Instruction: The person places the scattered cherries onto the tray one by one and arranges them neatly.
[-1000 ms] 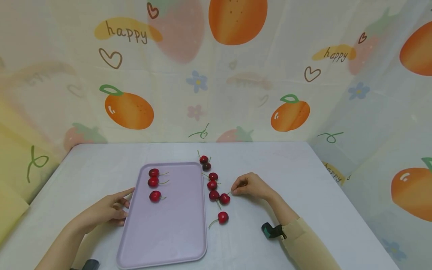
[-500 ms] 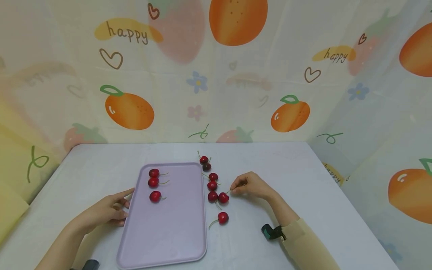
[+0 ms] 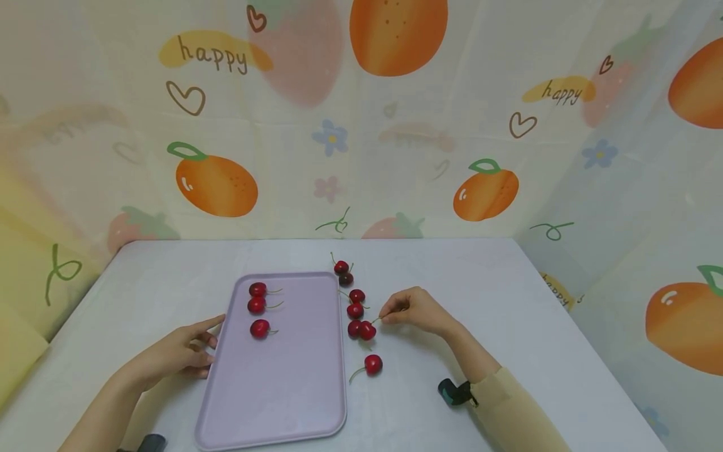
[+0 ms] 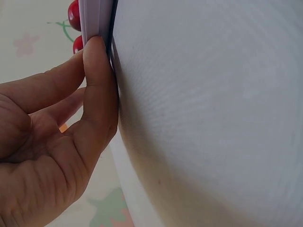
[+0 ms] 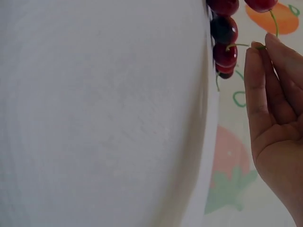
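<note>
In the head view my left hand is at the left side of a lilac tray, its index finger and thumb touching the rim from outside. The left wrist view shows a fingertip pressed against the tray's side wall. Between thumb and fingertips, my right hand pinches the thin green stem of a red cherry. That cherry overlaps another cherry beside the tray. Close up in the right wrist view, the held stem runs from the cherry to the fingertips of my right hand.
Three cherries lie at the tray's upper left. Several more, among them a dark one, line the tray's right side. One cherry lies nearer the front. Printed cloth hangs behind the white table.
The right hand has moved slightly left with the pinched cherry, which now overlaps the neighbouring cherry. That neighbour has also shifted a little left. The left hand and the tray stay put.
</note>
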`<state>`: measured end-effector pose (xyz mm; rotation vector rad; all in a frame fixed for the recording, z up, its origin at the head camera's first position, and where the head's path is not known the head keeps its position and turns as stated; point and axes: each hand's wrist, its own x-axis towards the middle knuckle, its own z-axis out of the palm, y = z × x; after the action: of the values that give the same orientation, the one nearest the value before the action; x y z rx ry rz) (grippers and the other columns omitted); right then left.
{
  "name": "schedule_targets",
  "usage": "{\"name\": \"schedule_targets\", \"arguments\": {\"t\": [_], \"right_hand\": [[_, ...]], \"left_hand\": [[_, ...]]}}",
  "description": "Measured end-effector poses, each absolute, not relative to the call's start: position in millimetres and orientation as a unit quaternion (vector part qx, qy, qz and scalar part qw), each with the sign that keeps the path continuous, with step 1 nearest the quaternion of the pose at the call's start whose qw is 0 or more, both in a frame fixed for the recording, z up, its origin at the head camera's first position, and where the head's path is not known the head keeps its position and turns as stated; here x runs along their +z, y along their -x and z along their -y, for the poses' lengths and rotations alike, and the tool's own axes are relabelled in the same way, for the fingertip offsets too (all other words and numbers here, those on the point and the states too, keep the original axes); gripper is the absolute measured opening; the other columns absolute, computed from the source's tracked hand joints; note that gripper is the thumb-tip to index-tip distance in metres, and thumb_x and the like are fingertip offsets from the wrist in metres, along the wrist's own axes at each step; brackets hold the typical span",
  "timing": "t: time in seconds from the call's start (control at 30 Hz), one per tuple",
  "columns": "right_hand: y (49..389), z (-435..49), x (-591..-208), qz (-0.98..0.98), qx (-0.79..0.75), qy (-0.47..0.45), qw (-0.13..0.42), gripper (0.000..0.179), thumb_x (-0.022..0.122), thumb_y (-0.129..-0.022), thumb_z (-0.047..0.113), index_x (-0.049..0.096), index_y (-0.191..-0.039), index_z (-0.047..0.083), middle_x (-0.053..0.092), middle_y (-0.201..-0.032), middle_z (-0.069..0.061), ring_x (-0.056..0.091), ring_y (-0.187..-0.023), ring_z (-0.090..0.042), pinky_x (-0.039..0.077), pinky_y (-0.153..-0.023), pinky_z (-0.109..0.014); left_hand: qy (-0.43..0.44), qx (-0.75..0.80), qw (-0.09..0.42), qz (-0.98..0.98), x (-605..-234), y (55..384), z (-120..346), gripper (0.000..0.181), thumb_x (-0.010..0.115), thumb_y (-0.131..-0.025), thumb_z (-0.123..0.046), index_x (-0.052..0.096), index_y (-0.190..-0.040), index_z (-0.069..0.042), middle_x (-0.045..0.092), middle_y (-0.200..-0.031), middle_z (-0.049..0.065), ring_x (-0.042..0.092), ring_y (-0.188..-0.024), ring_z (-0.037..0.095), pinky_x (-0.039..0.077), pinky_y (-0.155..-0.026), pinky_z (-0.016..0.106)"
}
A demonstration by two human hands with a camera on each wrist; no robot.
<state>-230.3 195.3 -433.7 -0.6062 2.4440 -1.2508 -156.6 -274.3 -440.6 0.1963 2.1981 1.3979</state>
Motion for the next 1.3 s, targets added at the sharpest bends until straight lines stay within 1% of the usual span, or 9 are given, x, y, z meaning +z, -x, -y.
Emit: {"name": "schedule_targets", "arguments": {"t": [0.23, 0.63, 0.8, 0.97, 1.1, 1.3], "right_hand": [[225.4, -188.0, -430.9, -0.854, -0.447, 0.206, 0.170, 0.009, 0.076, -0.086, 0.017, 0.077, -0.093, 0.012, 0.075, -0.093, -0.006, 0.061, -0.081, -0.013, 0.051, -0.070, -0.020], [215.9, -168.0, -424.5, -0.848, -0.458, 0.208, 0.168, 0.008, 0.075, -0.086, 0.016, 0.077, -0.093, 0.012, 0.076, -0.093, -0.007, 0.061, -0.079, -0.012, 0.052, -0.069, -0.021], [212.0, -157.8, -422.1, -0.846, -0.458, 0.215, 0.168, 0.007, 0.074, -0.086, 0.013, 0.077, -0.092, 0.011, 0.076, -0.092, -0.008, 0.062, -0.079, -0.012, 0.052, -0.070, -0.020], [208.6, -146.8, -420.2, -0.842, -0.462, 0.219, 0.173, 0.008, 0.074, -0.087, 0.015, 0.077, -0.092, 0.010, 0.077, -0.092, -0.008, 0.066, -0.081, -0.009, 0.054, -0.073, -0.018], [205.8, -137.9, -418.8, -0.836, -0.477, 0.212, 0.170, 0.008, 0.075, -0.085, 0.014, 0.077, -0.092, 0.009, 0.077, -0.091, -0.009, 0.067, -0.078, -0.008, 0.055, -0.074, -0.017], [201.6, -126.1, -418.4, -0.834, -0.491, 0.188, 0.169, 0.008, 0.076, -0.084, 0.013, 0.077, -0.091, 0.009, 0.076, -0.088, -0.009, 0.067, -0.074, -0.008, 0.058, -0.074, -0.020]], "left_hand": [[-0.074, 0.517, 0.263, -0.811, -440.8, 157.0, 275.0, 0.084, 0.062, -0.086, 0.000, 0.012, -0.154, 0.008, 0.043, -0.114, 0.021, 0.057, -0.078, 0.010, 0.059, -0.068, 0.023], [-0.071, 0.515, 0.260, -0.814, -441.2, 156.8, 275.0, 0.084, 0.062, -0.087, 0.000, 0.013, -0.154, 0.007, 0.044, -0.113, 0.020, 0.056, -0.079, 0.010, 0.059, -0.068, 0.023], [-0.073, 0.518, 0.260, -0.812, -440.9, 156.3, 274.9, 0.084, 0.062, -0.087, 0.000, 0.013, -0.154, 0.007, 0.044, -0.112, 0.020, 0.056, -0.079, 0.010, 0.059, -0.068, 0.023], [-0.072, 0.516, 0.262, -0.812, -441.2, 157.1, 274.4, 0.083, 0.061, -0.086, 0.001, 0.013, -0.154, 0.007, 0.043, -0.112, 0.021, 0.057, -0.079, 0.011, 0.059, -0.068, 0.023], [-0.067, 0.515, 0.261, -0.814, -441.9, 157.4, 274.4, 0.083, 0.061, -0.086, 0.001, 0.013, -0.154, 0.007, 0.044, -0.113, 0.020, 0.057, -0.079, 0.011, 0.059, -0.068, 0.024], [-0.073, 0.519, 0.259, -0.811, -442.9, 157.2, 274.9, 0.083, 0.061, -0.086, 0.002, 0.013, -0.154, 0.007, 0.044, -0.112, 0.020, 0.057, -0.079, 0.011, 0.059, -0.068, 0.024]]}}
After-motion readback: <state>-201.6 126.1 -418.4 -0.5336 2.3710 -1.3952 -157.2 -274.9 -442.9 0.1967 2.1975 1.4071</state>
